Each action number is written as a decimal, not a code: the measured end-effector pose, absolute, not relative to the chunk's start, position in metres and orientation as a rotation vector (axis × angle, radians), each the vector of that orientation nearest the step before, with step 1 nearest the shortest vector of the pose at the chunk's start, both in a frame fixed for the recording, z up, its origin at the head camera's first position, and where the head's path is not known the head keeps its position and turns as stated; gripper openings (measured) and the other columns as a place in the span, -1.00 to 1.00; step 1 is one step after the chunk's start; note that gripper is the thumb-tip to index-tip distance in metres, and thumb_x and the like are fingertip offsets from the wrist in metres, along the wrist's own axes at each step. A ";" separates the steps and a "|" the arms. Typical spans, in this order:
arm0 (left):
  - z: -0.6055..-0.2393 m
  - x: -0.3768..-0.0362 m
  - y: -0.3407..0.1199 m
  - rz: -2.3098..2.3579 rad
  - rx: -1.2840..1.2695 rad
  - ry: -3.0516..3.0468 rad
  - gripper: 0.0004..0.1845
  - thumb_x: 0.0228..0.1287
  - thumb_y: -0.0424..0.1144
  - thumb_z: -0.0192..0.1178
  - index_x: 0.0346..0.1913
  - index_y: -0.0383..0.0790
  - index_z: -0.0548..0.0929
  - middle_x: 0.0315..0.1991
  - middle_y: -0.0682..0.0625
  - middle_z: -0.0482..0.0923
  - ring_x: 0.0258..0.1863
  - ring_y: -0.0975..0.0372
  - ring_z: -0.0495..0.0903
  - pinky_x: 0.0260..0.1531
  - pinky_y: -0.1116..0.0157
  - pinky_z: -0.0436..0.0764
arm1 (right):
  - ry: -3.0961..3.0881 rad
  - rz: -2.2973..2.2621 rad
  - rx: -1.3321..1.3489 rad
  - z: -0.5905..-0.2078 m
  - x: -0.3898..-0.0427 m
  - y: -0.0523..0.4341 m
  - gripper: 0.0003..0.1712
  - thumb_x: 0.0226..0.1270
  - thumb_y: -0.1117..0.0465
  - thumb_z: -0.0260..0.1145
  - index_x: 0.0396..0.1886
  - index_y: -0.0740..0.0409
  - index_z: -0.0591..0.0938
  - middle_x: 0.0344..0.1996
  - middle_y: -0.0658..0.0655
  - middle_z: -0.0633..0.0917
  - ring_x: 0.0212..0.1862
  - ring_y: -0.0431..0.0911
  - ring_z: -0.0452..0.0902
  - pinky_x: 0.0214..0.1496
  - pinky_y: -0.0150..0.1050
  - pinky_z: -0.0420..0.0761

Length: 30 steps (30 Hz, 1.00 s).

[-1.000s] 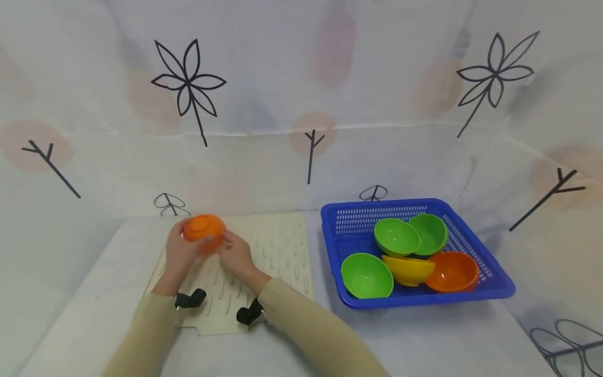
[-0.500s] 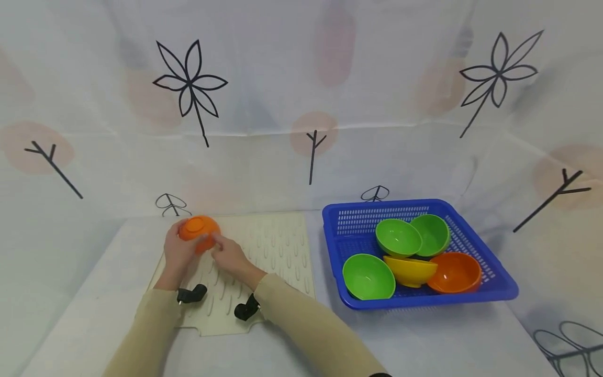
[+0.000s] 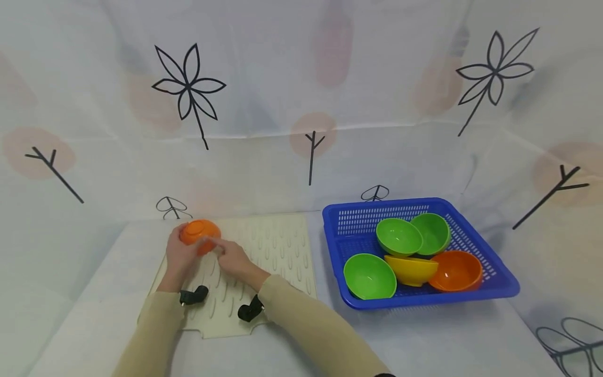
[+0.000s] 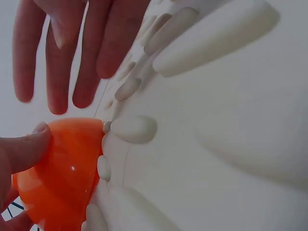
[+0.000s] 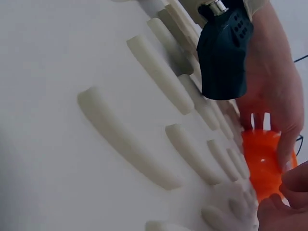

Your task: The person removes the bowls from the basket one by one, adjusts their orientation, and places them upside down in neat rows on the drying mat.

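Observation:
An orange bowl (image 3: 202, 231) stands base-up at the far left of the cream board (image 3: 282, 262) with raised ridges. My left hand (image 3: 181, 256) grips its left side; in the left wrist view the thumb lies over the bowl (image 4: 65, 163), whose rim is against the ridges. My right hand (image 3: 235, 260) is at the bowl's right, with a finger reaching toward its near side. In the left wrist view, the right hand (image 4: 79, 48) shows extended fingers just apart from the bowl. In the right wrist view the left hand (image 5: 274, 91) reaches over the bowl (image 5: 262, 161).
On the right, a blue basket (image 3: 331, 235) holds several green bowls (image 3: 369, 276), a yellow bowl (image 3: 412, 269) and another orange bowl (image 3: 456, 270). A black wrist camera (image 5: 224, 57) is on each wrist. Behind the table (image 3: 301, 345) hangs a white printed cloth (image 3: 254, 104).
The orange bowl and both hands shifted slightly left early on, and the bowl came to lie lower on the board. My right hand's grip on its edge loosened to extended fingers.

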State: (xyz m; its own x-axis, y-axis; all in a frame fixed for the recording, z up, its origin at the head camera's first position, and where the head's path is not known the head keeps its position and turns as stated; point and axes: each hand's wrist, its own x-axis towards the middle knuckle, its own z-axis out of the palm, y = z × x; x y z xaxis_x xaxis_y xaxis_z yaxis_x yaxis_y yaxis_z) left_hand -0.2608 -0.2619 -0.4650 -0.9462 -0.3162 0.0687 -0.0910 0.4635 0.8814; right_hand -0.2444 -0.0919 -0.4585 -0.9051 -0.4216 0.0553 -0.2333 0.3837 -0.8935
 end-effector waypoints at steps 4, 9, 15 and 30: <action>-0.467 -0.258 -0.262 -1.503 0.336 -2.489 -0.18 0.33 -0.24 0.32 0.51 -0.34 0.12 0.45 -0.32 0.16 0.40 -0.16 0.21 0.38 -0.08 0.24 | 2.436 -1.598 -0.590 -0.451 -0.240 -0.082 -0.34 0.39 0.48 0.00 0.37 -0.12 0.53 0.32 -0.12 0.51 0.16 -0.28 0.49 0.18 -0.35 0.47; -0.466 -0.256 -0.260 -1.553 0.394 -2.465 -0.18 0.32 -0.22 0.34 0.51 -0.29 0.13 0.44 -0.27 0.19 0.38 -0.12 0.24 0.39 -0.05 0.24 | 2.333 -1.753 -0.578 -0.431 -0.231 -0.064 -0.42 0.45 0.47 -0.02 0.37 0.02 0.52 0.31 -0.03 0.53 0.16 -0.20 0.54 -0.03 -0.34 0.53; -0.461 -0.257 -0.260 -1.585 0.421 -2.464 -0.19 0.32 -0.23 0.33 0.50 -0.27 0.14 0.44 -0.27 0.19 0.37 -0.11 0.23 0.41 -0.05 0.21 | 2.331 -1.897 -0.567 -0.408 -0.219 -0.048 -0.51 0.44 0.45 0.07 0.27 0.04 0.60 0.17 -0.04 0.64 0.23 -0.22 0.49 0.19 -0.33 0.53; -0.462 -0.257 -0.260 -1.617 0.469 -2.485 -0.17 0.34 -0.18 0.32 0.53 -0.20 0.09 0.47 -0.22 0.14 0.39 -0.10 0.20 0.41 -0.06 0.21 | 2.095 -2.121 -0.475 -0.351 -0.194 0.017 -0.61 0.44 0.44 0.14 0.18 0.13 0.63 0.09 0.05 0.67 0.14 -0.11 0.58 0.20 -0.21 0.57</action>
State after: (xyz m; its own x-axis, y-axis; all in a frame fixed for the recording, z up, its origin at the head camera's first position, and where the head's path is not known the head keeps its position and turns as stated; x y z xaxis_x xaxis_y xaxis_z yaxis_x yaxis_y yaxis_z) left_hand -0.2566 -0.2600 -0.4616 -0.9417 -0.3326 -0.0517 -0.1819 0.3739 0.9095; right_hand -0.1944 0.0172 -0.3506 -0.9432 -0.3035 0.1352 -0.1314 -0.0329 -0.9908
